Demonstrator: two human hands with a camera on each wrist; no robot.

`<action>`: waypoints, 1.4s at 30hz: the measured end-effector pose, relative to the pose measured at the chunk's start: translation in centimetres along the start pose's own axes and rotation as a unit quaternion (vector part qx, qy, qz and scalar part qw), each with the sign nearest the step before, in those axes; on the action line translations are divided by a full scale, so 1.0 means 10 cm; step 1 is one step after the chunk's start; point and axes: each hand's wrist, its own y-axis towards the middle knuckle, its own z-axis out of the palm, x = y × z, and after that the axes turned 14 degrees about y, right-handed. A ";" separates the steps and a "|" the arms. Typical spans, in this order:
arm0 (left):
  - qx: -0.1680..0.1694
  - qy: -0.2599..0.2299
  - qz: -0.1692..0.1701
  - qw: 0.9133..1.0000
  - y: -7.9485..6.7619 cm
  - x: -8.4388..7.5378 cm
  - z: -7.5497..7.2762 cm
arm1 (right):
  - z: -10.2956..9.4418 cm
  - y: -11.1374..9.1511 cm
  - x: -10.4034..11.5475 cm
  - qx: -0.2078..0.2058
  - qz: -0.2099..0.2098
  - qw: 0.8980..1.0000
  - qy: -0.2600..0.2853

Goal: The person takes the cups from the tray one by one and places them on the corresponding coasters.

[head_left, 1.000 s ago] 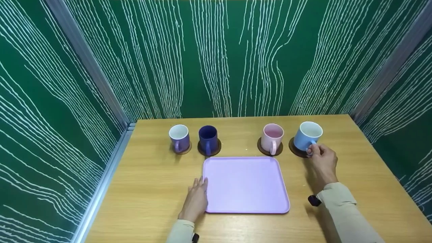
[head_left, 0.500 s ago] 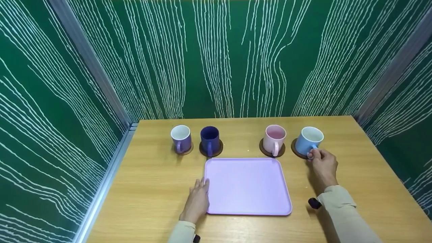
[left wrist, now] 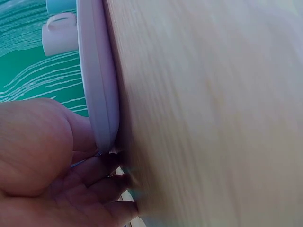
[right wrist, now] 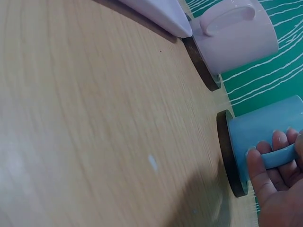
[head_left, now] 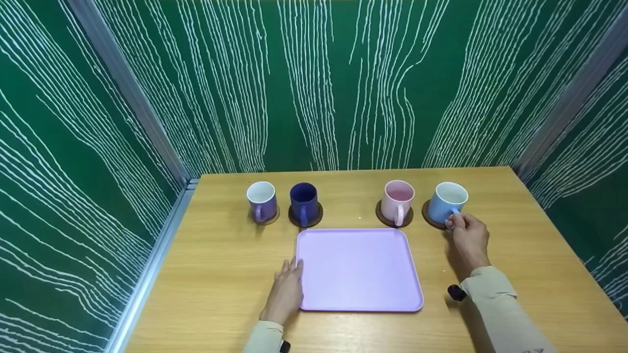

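My right hand (head_left: 469,240) pinches the handle of a light blue mug (head_left: 447,203) at the table's right rear. The mug stands upright on a dark round coaster (right wrist: 228,153). In the right wrist view my fingers (right wrist: 260,170) are hooked through and around the handle. At the left edge of a lilac tray (head_left: 360,269) is my left hand (head_left: 286,290). The left wrist view shows the thumb over the rim and the other fingers below it, against the table, with the tray's edge between them.
Left of the light blue mug stands a pink mug (head_left: 396,201) on a dark coaster. A dark blue mug (head_left: 304,201) and a purple mug (head_left: 262,201) with white inside stand on coasters at the rear left. Green walls with white lines (head_left: 304,88) enclose the wooden table (head_left: 211,284).
The light blue mug has come down a little and now sits on its coaster, my right hand still gripping the handle. The left hand and tray stay where they were.
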 end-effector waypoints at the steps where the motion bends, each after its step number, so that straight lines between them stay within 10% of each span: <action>1: 0.002 0.000 -0.002 1.000 0.00 0.00 0.00 | 0.00 0.00 0.01 -0.001 -0.001 1.000 -0.003; 20: -0.005 0.011 0.013 1.000 -0.01 -0.05 -0.04 | -0.15 -0.09 0.14 0.044 0.070 0.996 0.029; 27: -0.012 0.013 0.020 1.000 0.01 -0.08 -0.06 | -0.24 -0.14 0.22 -0.016 -0.005 0.997 -0.075; 42: 0.004 -0.012 0.007 1.000 -0.02 0.00 -0.04 | -0.35 -0.70 0.77 -0.094 -0.081 0.990 -0.064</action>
